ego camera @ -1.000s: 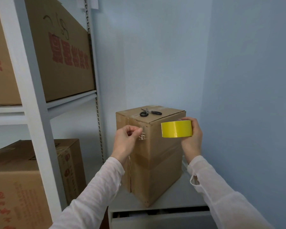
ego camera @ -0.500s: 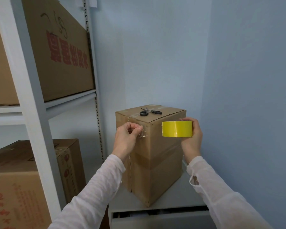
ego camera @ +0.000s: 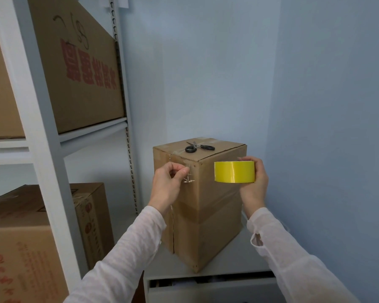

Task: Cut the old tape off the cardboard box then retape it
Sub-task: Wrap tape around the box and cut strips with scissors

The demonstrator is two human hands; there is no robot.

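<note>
Pinching a crumpled tape scrap [ego camera: 188, 179] at the near top corner of the cardboard box [ego camera: 217, 215] on the desk [ego camera: 239, 256] with left hand [ego camera: 169, 184], gripping yellow tape roll [ego camera: 234, 172] at 3 o'clock with right hand [ego camera: 255, 184]; could tear cardboard or tip scissors [ego camera: 198, 148] off the lid at 12 o'clock if yanked.
</note>
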